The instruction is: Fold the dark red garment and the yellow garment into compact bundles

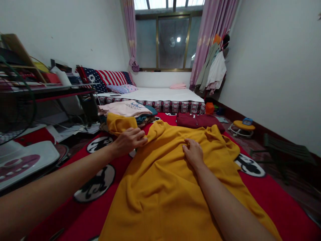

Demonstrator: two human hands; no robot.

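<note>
A mustard-yellow long garment [160, 174] lies spread over a red patterned blanket [62, 190], with folds across its middle. My left hand [132, 139] is closed around its left sleeve, and the sleeve's end [120, 124] flops beyond the fingers toward a stack of clothes. On the upper part of the garment rests my right hand [193, 153], its fingers slightly bent and apart, touching the cloth. Just behind the stretched sleeve sits the folded clothes stack [127, 108], with a pale pink printed top uppermost. A folded maroon garment [198, 120] lies beyond the yellow collar.
At the left stands a cluttered desk [50, 88], with a white fan base [27, 164] nearer me. A low bed with a white sheet [160, 94] spans the back under the window. To the right are a small yellow stool [242, 125] and a dark folding stool [286, 147].
</note>
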